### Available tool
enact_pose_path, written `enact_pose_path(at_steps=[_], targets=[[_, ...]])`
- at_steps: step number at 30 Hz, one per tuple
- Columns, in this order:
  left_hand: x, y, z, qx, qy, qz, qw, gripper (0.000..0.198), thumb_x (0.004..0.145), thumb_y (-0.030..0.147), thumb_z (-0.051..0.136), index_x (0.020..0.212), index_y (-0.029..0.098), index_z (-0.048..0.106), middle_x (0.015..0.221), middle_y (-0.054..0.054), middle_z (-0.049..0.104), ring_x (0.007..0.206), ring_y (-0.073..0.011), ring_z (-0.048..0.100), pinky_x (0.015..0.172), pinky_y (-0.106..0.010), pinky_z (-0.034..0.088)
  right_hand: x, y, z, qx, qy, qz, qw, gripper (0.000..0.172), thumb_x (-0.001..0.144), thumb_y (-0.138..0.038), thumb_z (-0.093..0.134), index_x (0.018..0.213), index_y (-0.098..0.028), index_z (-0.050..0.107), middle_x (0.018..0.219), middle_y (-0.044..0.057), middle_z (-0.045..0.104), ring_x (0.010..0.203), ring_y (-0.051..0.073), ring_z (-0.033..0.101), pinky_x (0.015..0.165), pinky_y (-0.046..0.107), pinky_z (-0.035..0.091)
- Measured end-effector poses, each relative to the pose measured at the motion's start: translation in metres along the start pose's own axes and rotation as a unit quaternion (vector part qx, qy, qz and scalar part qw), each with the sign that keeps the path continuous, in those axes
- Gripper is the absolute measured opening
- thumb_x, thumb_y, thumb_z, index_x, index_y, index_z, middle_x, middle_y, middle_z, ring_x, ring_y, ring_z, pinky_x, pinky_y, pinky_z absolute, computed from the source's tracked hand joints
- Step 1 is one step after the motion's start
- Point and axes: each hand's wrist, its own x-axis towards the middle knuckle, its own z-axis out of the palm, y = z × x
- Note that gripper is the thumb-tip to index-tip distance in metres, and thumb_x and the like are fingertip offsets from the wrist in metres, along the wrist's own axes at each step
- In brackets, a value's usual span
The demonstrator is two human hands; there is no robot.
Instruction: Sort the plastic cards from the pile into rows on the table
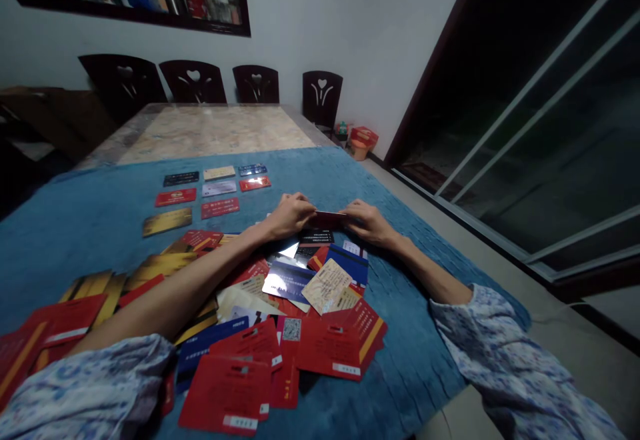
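"Since both hands are on it, is that dark red card (330,219) safe?"

"Fairly. The left hand (294,215) pinches its left end and the right hand (369,221) its right end, so both grips are closed. It is held edge-on above the far end of the loose pile. The fingers hide its ends, so I can't tell how much they cover. If the two pinches pulled unevenly, a smooth card could twist or slip out."

"And fall where?"

"Probably onto the black card (316,237) just below, or among the others, where one more red one would be hard to pick out."

"What else is in the way?"

"The left forearm (165,293). It crosses over the gold cards (165,268), and the left sleeve (100,380) is loose beside more red ones. Should that arm sweep sideways, the fabric could drag some along. The near red card (225,393) lies over others, so a nudge could slide that stack."

"Beyond the hands?"

"To the far left, eight cards are spread in three columns with narrow gaps; the gold card (167,221) is the nearest of them. A careless elbow or a tug on the blue cloth (425,373) could shift them. The cloth is wrinkled on the right, where the right sleeve (525,360) hangs past the edge and might catch it. Farther off, dark chairs (255,85) stand behind the table's far end, well clear of the hands."
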Motion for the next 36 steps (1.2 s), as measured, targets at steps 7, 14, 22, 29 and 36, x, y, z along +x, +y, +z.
enact_pose_path(at_steps=[7, 14, 22, 29, 36], targets=[[0.0, -0.003, 0.002, 0.001, 0.011, -0.006, 1.0, 0.031, 0.09, 0.016, 0.053, 0.109, 0.019, 0.077, 0.107, -0.01, 0.072, 0.104, -0.0236, 0.063, 0.101, -0.045, 0.043, -0.001, -0.001, 0.003, -0.023, 0.013, 0.04, 0.999, 0.032, 0.098, -0.026, 0.053, 0.126, -0.02, 0.068, 0.102, 0.012, 0.072, 0.092, 0.025, 0.062, 0.084, 0.041, 0.051], [-0.001, -0.003, 0.003, -0.007, 0.025, -0.017, 1.0, 0.04, 0.086, 0.012, 0.056, 0.121, 0.022, 0.073, 0.112, -0.009, 0.07, 0.105, -0.0235, 0.063, 0.103, -0.046, 0.044, -0.002, 0.002, 0.009, -0.058, 0.026, 0.058, 0.996, 0.034, 0.099, -0.03, 0.054, 0.131, -0.021, 0.063, 0.101, 0.011, 0.068, 0.087, 0.024, 0.06, 0.084, 0.039, 0.049], [-0.003, 0.001, 0.003, 0.008, 0.026, -0.013, 1.0, 0.046, 0.088, 0.009, 0.054, 0.132, 0.022, 0.062, 0.107, -0.009, 0.068, 0.1, -0.0231, 0.061, 0.098, -0.045, 0.047, -0.002, 0.001, 0.009, -0.064, 0.012, 0.051, 0.997, 0.037, 0.099, -0.028, 0.054, 0.136, -0.024, 0.06, 0.105, 0.011, 0.071, 0.089, 0.024, 0.061, 0.085, 0.04, 0.048], [-0.005, 0.002, 0.005, 0.02, 0.023, -0.02, 0.999, 0.045, 0.089, 0.008, 0.053, 0.13, 0.024, 0.059, 0.106, -0.008, 0.067, 0.101, -0.0236, 0.06, 0.097, -0.046, 0.048, 0.001, 0.001, 0.013, -0.066, 0.005, 0.028, 0.997, 0.047, 0.096, -0.022, 0.054, 0.143, -0.024, 0.053, 0.124, 0.013, 0.072, 0.097, 0.026, 0.064, 0.089, 0.045, 0.048], [-0.006, 0.006, 0.005, 0.03, 0.021, -0.025, 0.999, 0.044, 0.088, 0.007, 0.052, 0.129, 0.023, 0.058, 0.105, -0.008, 0.066, 0.101, -0.0243, 0.06, 0.095, -0.045, 0.049, 0.001, 0.004, 0.016, -0.075, 0.003, 0.028, 0.997, 0.045, 0.098, -0.024, 0.053, 0.143, -0.021, 0.053, 0.127, 0.014, 0.071, 0.1, 0.027, 0.063, 0.089, 0.045, 0.048]])
